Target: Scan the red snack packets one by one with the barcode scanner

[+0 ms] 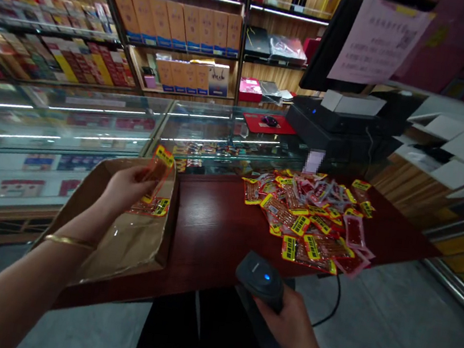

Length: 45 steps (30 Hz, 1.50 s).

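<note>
My left hand pinches a snack packet with a yellow label and red edging, held over an open cardboard box. Inside the box, beneath that hand, lie other packets of the same look. Lower down, my right hand grips a dark barcode scanner with a lit blue light; its head points toward the tabletop. Beyond the scanner, on the right part of the dark red table, a loose heap of similar snack packets is spread, some of them plain red and clear.
Glass display counters run behind the table. A red mat with a computer mouse lies on the counter, beside a black monitor. Boxed goods fill the back shelves. The scanner's cable hangs near the table's front edge.
</note>
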Each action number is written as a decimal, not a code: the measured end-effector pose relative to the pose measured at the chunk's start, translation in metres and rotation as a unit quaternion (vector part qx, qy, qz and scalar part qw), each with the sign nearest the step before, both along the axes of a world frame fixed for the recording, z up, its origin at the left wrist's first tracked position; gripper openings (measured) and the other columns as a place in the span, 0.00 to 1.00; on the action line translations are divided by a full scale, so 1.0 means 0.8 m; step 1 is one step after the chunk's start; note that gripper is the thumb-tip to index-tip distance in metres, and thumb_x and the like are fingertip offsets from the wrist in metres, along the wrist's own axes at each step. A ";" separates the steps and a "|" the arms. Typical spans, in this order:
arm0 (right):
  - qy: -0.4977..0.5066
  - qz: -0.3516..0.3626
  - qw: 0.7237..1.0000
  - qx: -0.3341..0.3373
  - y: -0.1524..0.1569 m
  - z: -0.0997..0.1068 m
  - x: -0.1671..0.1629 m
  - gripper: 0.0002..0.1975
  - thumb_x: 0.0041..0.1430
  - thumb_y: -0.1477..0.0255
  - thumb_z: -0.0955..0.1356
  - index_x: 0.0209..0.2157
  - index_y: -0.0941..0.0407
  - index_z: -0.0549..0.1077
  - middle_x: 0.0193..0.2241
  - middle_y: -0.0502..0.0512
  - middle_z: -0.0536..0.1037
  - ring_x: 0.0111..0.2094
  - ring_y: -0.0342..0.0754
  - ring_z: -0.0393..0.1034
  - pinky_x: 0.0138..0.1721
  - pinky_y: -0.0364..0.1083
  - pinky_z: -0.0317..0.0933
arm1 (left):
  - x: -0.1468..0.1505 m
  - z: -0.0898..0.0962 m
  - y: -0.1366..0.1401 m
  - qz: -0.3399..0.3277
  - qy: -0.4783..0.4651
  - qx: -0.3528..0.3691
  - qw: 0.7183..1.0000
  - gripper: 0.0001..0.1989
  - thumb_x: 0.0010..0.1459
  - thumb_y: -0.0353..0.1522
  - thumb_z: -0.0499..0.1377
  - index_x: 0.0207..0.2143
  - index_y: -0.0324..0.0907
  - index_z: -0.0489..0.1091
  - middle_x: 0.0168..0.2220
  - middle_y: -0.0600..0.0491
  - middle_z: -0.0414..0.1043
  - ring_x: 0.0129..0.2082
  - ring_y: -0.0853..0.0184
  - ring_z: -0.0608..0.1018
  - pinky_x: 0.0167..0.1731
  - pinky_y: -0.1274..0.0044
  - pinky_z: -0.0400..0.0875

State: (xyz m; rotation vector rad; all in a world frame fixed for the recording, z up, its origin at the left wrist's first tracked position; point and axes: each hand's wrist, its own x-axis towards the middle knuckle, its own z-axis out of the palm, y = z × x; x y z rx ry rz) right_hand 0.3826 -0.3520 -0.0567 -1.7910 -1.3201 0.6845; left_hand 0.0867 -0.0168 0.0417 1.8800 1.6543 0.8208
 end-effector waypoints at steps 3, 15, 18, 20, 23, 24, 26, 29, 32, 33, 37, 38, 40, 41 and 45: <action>-0.005 -0.006 1.000 0.013 -0.001 -0.006 0.007 0.14 0.61 0.64 0.70 0.44 0.54 0.83 0.40 0.58 0.88 0.42 0.59 0.84 0.45 0.51 0.76 | 0.016 0.053 -0.071 0.009 -0.207 0.050 0.977 0.25 0.51 0.32 0.62 0.53 0.45 0.77 0.47 0.55 0.82 0.43 0.63 0.80 0.50 0.71 0.74; -0.029 -0.037 0.998 0.033 -0.015 -0.005 0.018 0.15 0.60 0.60 0.71 0.41 0.55 0.83 0.37 0.59 0.88 0.38 0.59 0.85 0.42 0.51 0.78 | 0.160 -0.096 -0.191 -0.042 -0.463 -0.333 0.821 0.20 0.49 0.27 0.63 0.47 0.41 0.73 0.34 0.53 0.80 0.30 0.67 0.80 0.33 0.77 0.75; -0.046 -0.031 0.998 0.012 -0.024 -0.007 0.021 0.14 0.61 0.59 0.71 0.40 0.54 0.83 0.36 0.58 0.88 0.37 0.58 0.85 0.41 0.49 0.78 | 0.158 -0.120 -0.185 -0.052 -0.449 -0.348 0.821 0.21 0.53 0.28 0.64 0.51 0.40 0.75 0.38 0.50 0.82 0.34 0.65 0.82 0.37 0.76 0.76; -0.060 -0.034 0.998 0.003 -0.028 -0.012 0.023 0.14 0.62 0.59 0.70 0.39 0.54 0.83 0.36 0.59 0.88 0.38 0.59 0.85 0.39 0.49 0.77 | 0.153 -0.125 -0.182 -0.051 -0.440 -0.345 0.828 0.19 0.55 0.29 0.64 0.50 0.39 0.77 0.40 0.49 0.83 0.35 0.65 0.83 0.38 0.76 0.76; -0.063 -0.020 0.998 0.008 -0.028 -0.016 0.022 0.15 0.62 0.60 0.70 0.40 0.55 0.83 0.36 0.59 0.88 0.38 0.59 0.85 0.40 0.50 0.77 | 0.147 -0.129 -0.179 -0.050 -0.429 -0.327 0.841 0.17 0.54 0.29 0.65 0.47 0.40 0.80 0.41 0.50 0.84 0.37 0.64 0.83 0.40 0.75 0.76; -0.060 -0.013 0.998 0.013 -0.026 -0.016 0.021 0.15 0.61 0.60 0.70 0.40 0.55 0.84 0.36 0.59 0.88 0.37 0.58 0.85 0.41 0.50 0.78 | 0.146 -0.130 -0.178 -0.050 -0.425 -0.322 0.845 0.16 0.53 0.29 0.65 0.46 0.40 0.81 0.41 0.50 0.84 0.37 0.64 0.83 0.41 0.75 0.76; -0.055 0.002 0.998 0.019 -0.024 -0.014 0.020 0.15 0.61 0.61 0.70 0.41 0.55 0.84 0.35 0.59 0.88 0.36 0.58 0.85 0.41 0.50 0.78 | 0.145 -0.133 -0.177 -0.049 -0.420 -0.315 0.850 0.15 0.52 0.29 0.66 0.44 0.39 0.82 0.40 0.49 0.84 0.37 0.63 0.83 0.41 0.74 0.76; -0.054 0.015 0.998 0.015 -0.020 -0.011 0.018 0.14 0.61 0.62 0.70 0.40 0.55 0.84 0.36 0.59 0.88 0.37 0.58 0.85 0.41 0.50 0.78 | 0.143 -0.137 -0.176 -0.050 -0.427 -0.316 0.846 0.16 0.51 0.29 0.65 0.44 0.39 0.81 0.40 0.49 0.84 0.38 0.63 0.83 0.42 0.73 0.76; -0.063 0.017 0.998 0.012 -0.018 -0.011 0.018 0.14 0.62 0.62 0.69 0.40 0.55 0.84 0.36 0.59 0.88 0.37 0.58 0.85 0.41 0.50 0.77 | 0.141 -0.140 -0.176 -0.053 -0.434 -0.319 0.841 0.17 0.51 0.30 0.66 0.45 0.39 0.81 0.41 0.48 0.84 0.38 0.62 0.83 0.43 0.72 0.77; -0.067 0.018 0.998 0.012 -0.018 -0.011 0.018 0.14 0.62 0.62 0.69 0.40 0.55 0.83 0.36 0.59 0.88 0.37 0.58 0.85 0.41 0.50 0.77 | 0.140 -0.140 -0.175 -0.054 -0.433 -0.318 0.842 0.17 0.51 0.30 0.66 0.45 0.39 0.81 0.41 0.48 0.84 0.39 0.62 0.83 0.43 0.72 0.76; -0.083 0.014 0.996 0.005 -0.018 -0.013 0.018 0.16 0.62 0.61 0.69 0.40 0.57 0.83 0.35 0.61 0.87 0.36 0.59 0.85 0.40 0.50 0.77 | 0.141 -0.143 -0.172 -0.057 -0.430 -0.298 0.851 0.15 0.50 0.30 0.66 0.42 0.38 0.82 0.40 0.47 0.85 0.39 0.62 0.83 0.42 0.74 0.76; -0.084 0.013 0.996 0.002 -0.018 -0.013 0.018 0.16 0.62 0.60 0.69 0.40 0.57 0.83 0.34 0.61 0.87 0.36 0.59 0.85 0.39 0.50 0.77 | 0.141 -0.143 -0.171 -0.053 -0.430 -0.297 0.851 0.15 0.50 0.30 0.66 0.42 0.38 0.82 0.40 0.47 0.84 0.38 0.62 0.83 0.42 0.74 0.75; -0.079 0.014 0.997 -0.005 -0.018 -0.013 0.019 0.16 0.62 0.60 0.69 0.40 0.57 0.83 0.35 0.61 0.87 0.36 0.59 0.85 0.40 0.50 0.77 | 0.141 -0.142 -0.169 -0.044 -0.431 -0.305 0.848 0.15 0.50 0.30 0.66 0.42 0.38 0.82 0.39 0.48 0.84 0.37 0.63 0.83 0.41 0.74 0.75; -0.074 0.015 0.997 -0.009 -0.018 -0.013 0.019 0.16 0.62 0.60 0.69 0.40 0.57 0.83 0.35 0.61 0.87 0.37 0.59 0.85 0.40 0.50 0.76 | 0.141 -0.141 -0.169 -0.041 -0.431 -0.309 0.847 0.16 0.50 0.30 0.65 0.43 0.38 0.82 0.39 0.48 0.84 0.37 0.63 0.83 0.41 0.74 0.75; -0.062 0.004 0.998 -0.021 -0.018 -0.014 0.019 0.16 0.61 0.61 0.69 0.40 0.56 0.83 0.36 0.61 0.87 0.38 0.59 0.84 0.41 0.50 0.76 | 0.142 -0.133 -0.171 -0.035 -0.430 -0.329 0.840 0.17 0.50 0.29 0.65 0.44 0.39 0.82 0.40 0.48 0.84 0.37 0.63 0.83 0.40 0.74 0.76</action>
